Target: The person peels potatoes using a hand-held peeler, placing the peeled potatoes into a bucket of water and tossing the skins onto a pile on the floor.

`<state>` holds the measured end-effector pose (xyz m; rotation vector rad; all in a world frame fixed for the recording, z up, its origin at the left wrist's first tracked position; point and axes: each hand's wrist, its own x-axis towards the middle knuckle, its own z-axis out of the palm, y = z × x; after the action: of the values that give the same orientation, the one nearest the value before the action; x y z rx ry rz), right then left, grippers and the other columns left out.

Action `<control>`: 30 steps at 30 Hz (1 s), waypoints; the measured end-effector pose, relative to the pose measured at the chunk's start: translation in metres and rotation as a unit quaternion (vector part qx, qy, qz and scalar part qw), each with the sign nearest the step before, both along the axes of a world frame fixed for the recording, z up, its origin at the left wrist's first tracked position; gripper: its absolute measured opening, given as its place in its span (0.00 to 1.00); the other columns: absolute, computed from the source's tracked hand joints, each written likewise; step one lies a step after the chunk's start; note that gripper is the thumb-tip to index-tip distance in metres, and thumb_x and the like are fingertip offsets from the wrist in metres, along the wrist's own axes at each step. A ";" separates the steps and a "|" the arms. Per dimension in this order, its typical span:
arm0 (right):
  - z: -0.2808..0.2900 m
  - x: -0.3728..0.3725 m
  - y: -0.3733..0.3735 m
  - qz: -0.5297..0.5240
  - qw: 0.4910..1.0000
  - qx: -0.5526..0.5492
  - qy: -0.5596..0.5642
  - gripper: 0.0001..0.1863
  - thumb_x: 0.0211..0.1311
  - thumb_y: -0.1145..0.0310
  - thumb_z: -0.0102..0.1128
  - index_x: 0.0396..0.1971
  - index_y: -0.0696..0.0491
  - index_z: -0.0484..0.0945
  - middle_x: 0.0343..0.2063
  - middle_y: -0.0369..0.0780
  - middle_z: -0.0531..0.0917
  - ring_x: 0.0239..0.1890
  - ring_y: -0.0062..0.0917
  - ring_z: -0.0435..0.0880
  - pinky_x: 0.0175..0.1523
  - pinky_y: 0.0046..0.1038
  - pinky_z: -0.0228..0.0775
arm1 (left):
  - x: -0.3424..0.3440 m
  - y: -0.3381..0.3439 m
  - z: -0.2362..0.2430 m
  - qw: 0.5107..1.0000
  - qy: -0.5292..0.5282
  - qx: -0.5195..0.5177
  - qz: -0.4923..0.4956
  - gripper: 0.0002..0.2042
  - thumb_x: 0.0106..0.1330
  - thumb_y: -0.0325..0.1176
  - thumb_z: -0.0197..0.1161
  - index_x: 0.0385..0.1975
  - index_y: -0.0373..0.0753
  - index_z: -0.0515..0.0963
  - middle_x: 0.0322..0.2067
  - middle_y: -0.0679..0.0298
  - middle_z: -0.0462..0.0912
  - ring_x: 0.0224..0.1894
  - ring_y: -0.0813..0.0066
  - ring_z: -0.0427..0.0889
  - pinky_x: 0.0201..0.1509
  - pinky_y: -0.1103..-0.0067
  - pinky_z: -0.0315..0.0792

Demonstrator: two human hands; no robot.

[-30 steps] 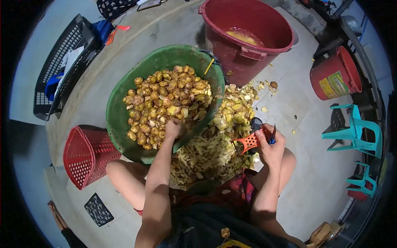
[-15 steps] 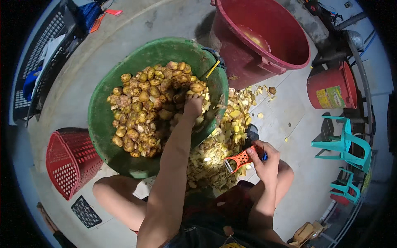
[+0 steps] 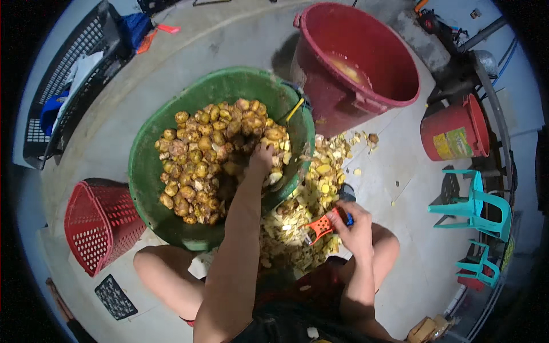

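Observation:
A big green basin (image 3: pixel 150 197) holds a heap of brown-yellow potatoes (image 3: pixel 197 154), with a few paler peeled pieces along its right side. My left hand (image 3: pixel 262 159) reaches in among them at the heap's right side, fingers curled downward. They look closed, but what they grip is hidden beneath the hand. Outside the basin, to its lower right, my right hand (image 3: pixel 355 227) is closed round an orange peeler (image 3: pixel 322 227). Its blade end points left over a spread of pale yellow peelings (image 3: pixel 294 231) on the floor.
A tall red tub (image 3: pixel 337 97) stands beyond the basin at right. Left are a red perforated basket (image 3: pixel 91 231) and a black crate (image 3: pixel 71 68). On the right are a red bucket (image 3: pixel 456 131) and turquoise chairs (image 3: pixel 477 206). My bent legs flank the peelings.
The whole view has shifted a little, so the basin sits lower in it. My left hand stays among the potatoes; my right hand keeps the peeler, turned slightly.

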<state>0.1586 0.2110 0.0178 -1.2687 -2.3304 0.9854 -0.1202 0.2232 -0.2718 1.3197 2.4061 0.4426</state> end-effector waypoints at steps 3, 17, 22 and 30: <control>0.000 0.008 -0.003 0.019 1.000 0.014 0.013 0.17 0.52 0.66 0.71 0.38 0.60 0.81 0.29 0.47 0.82 0.32 0.38 0.82 0.40 0.31 0.73 | 0.005 0.017 0.015 0.988 0.023 -0.142 -0.062 0.15 0.64 0.26 0.55 0.51 0.37 0.68 0.53 0.48 0.65 0.58 0.51 0.69 0.52 0.63 0.76; 0.004 0.007 0.005 0.023 1.000 -0.007 -0.017 0.18 0.54 0.64 0.70 0.40 0.60 0.81 0.32 0.49 0.83 0.35 0.41 0.83 0.42 0.33 0.74 | 0.007 0.029 0.028 0.979 -0.041 -0.199 -0.032 0.16 0.66 0.28 0.57 0.53 0.39 0.69 0.60 0.45 0.65 0.60 0.44 0.68 0.60 0.60 0.71; -0.003 -0.003 -0.004 0.064 0.998 0.008 0.024 0.18 0.53 0.64 0.69 0.40 0.60 0.81 0.34 0.50 0.83 0.37 0.45 0.83 0.44 0.35 0.74 | -0.004 -0.026 0.038 0.985 -0.162 0.015 0.060 0.15 0.63 0.27 0.62 0.49 0.35 0.72 0.48 0.49 0.77 0.51 0.50 0.77 0.55 0.62 0.77; -0.022 -0.017 -0.019 0.023 0.997 0.001 -0.077 0.18 0.54 0.64 0.68 0.43 0.56 0.80 0.29 0.53 0.82 0.36 0.49 0.82 0.42 0.42 0.73 | 0.063 -0.075 0.182 0.664 -0.647 0.360 0.105 0.22 0.55 0.18 0.69 0.49 0.31 0.69 0.44 0.56 0.76 0.41 0.69 0.81 0.47 0.75 0.78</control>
<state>0.1416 0.1916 -0.0041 -1.3382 -2.4857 0.9288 -0.0567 0.1479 -0.0893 0.4480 1.0741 1.7814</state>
